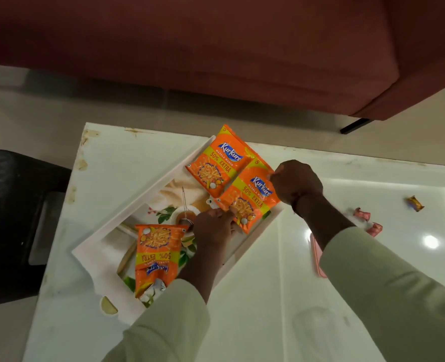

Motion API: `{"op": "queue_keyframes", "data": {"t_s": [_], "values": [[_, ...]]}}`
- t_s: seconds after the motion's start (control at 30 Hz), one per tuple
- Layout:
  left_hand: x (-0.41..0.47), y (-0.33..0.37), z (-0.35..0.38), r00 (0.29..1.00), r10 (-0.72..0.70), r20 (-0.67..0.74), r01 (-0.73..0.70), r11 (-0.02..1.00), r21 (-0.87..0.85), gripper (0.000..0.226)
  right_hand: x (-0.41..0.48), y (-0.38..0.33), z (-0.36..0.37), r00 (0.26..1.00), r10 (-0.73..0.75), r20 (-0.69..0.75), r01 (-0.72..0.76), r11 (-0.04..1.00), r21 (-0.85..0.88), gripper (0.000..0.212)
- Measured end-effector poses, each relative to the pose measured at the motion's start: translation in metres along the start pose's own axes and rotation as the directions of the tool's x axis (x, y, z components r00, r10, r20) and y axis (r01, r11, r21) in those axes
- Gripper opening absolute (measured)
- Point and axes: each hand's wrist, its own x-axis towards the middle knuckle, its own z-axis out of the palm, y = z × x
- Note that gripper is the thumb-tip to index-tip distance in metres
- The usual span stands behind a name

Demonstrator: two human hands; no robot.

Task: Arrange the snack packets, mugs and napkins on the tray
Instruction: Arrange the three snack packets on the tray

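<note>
A white tray [127,212] with a printed picture on its floor lies at an angle on the white table. Orange snack packets lie in it: one [217,163] at the far end, one [156,248] at the near end with another partly under it. A further orange packet [250,199] sits at the tray's right side. My left hand [213,226] pinches its near corner and my right hand [295,180] pinches its far right edge. No mugs or napkins show.
Two pink wrapped sweets [362,214] and a gold-wrapped sweet [415,203] lie on the table [372,257] to the right. A pink flat object [316,257] is partly hidden by my right sleeve. A dark red sofa [216,48] stands behind, a black stool [15,218] at left.
</note>
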Motion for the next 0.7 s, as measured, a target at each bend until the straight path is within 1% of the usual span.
{"op": "queue_keyframes", "data": {"t_s": [0.07, 0.13, 0.17, 0.2, 0.23, 0.27, 0.3, 0.33, 0.37, 0.4, 0.43, 0.47, 0.5, 0.53, 0.57, 0.6, 0.63, 0.7], "values": [[-0.006, 0.005, -0.002, 0.999, 0.025, -0.042, -0.024, 0.999, 0.029, 0.018, -0.001, 0.001, 0.003, 0.998, 0.034, -0.058, -0.031, 0.998, 0.051, 0.029], [-0.017, 0.013, -0.012, 0.988, 0.133, -0.076, -0.118, 0.977, 0.179, 0.023, -0.012, 0.004, 0.004, 0.993, 0.056, -0.1, -0.042, 0.99, 0.133, 0.045], [-0.026, 0.019, -0.021, 0.977, 0.199, -0.072, -0.176, 0.955, 0.24, 0.02, -0.023, 0.005, 0.004, 0.99, 0.07, -0.121, -0.047, 0.981, 0.186, 0.054], [-0.035, 0.025, -0.033, 0.96, 0.274, -0.062, -0.247, 0.927, 0.282, 0.015, -0.036, 0.006, 0.005, 0.986, 0.09, -0.143, -0.052, 0.967, 0.251, 0.059], [-0.043, 0.032, -0.046, 0.929, 0.367, -0.059, -0.325, 0.879, 0.349, 0.01, -0.052, 0.005, 0.008, 0.981, 0.113, -0.155, -0.055, 0.94, 0.338, 0.056], [-0.051, 0.039, -0.062, 0.877, 0.478, -0.051, -0.406, 0.793, 0.455, 0.004, -0.071, 0.004, 0.011, 0.979, 0.146, -0.139, -0.069, 0.891, 0.45, 0.049], [-0.057, 0.047, -0.079, 0.82, 0.572, -0.028, -0.458, 0.684, 0.568, 0.007, -0.093, 0.001, 0.017, 0.979, 0.189, -0.079, -0.107, 0.799, 0.591, 0.039], [-0.061, 0.054, -0.096, 0.771, 0.636, 0.022, -0.493, 0.576, 0.652, 0.012, -0.119, -0.005, 0.025, 0.97, 0.236, 0.053, -0.197, 0.647, 0.736, 0.031], [-0.062, 0.061, -0.113, 0.752, 0.653, 0.091, -0.513, 0.492, 0.703, 0.014, -0.146, -0.013, 0.035, 0.935, 0.253, 0.249, -0.342, 0.455, 0.822, 0.024], [-0.062, 0.068, -0.126, 0.763, 0.625, 0.166, -0.515, 0.431, 0.741, 0.016, -0.172, -0.022, 0.047, 0.855, 0.227, 0.465, -0.515, 0.273, 0.813, 0.02], [-0.058, 0.073, -0.136, 0.786, 0.572, 0.234, -0.508, 0.383, 0.772, 0.018, -0.196, -0.031, 0.06, 0.752, 0.167, 0.638, -0.658, 0.131, 0.741, 0.02], [-0.053, 0.077, -0.145, 0.815, 0.504, 0.287, -0.488, 0.327, 0.809, 0.021, -0.216, -0.041, 0.074, 0.651, 0.104, 0.752, -0.758, 0.03, 0.652, 0.024], [-0.046, 0.08, -0.152, 0.84, 0.435, 0.325, -0.462, 0.259, 0.848, 0.024, -0.232, -0.051, 0.088, 0.564, 0.058, 0.824, -0.823, -0.048, 0.566, 0.029], [-0.04, 0.082, -0.156, 0.855, 0.382, 0.35, -0.443, 0.186, 0.877, 0.027, -0.244, -0.06, 0.101, 0.504, 0.023, 0.864, -0.857, -0.112, 0.503, 0.036], [-0.034, 0.084, -0.16, 0.86, 0.351, 0.37, -0.433, 0.118, 0.894, 0.029, -0.253, -0.069, 0.112, 0.473, -0.007, 0.881, -0.871, -0.156, 0.466, 0.041], [-0.028, 0.085, -0.162, 0.861, 0.335, 0.382, -0.428, 0.071, 0.901, 0.03, -0.259, -0.079, 0.121, 0.468, -0.03, 0.883, -0.872, -0.18, 0.456, 0.042], [-0.024, 0.087, -0.164, 0.862, 0.325, 0.39, -0.426, 0.045, 0.904, 0.03, -0.262, -0.089, 0.128, 0.475, -0.038, 0.879, -0.866, -0.195, 0.46, 0.042], [-0.016, 0.09, -0.166, 0.862, 0.304, 0.405, -0.431, 0.021, 0.902, 0.031, -0.263, -0.105, 0.137, 0.499, -0.029, 0.866, -0.845, -0.24, 0.479, 0.043]]}}
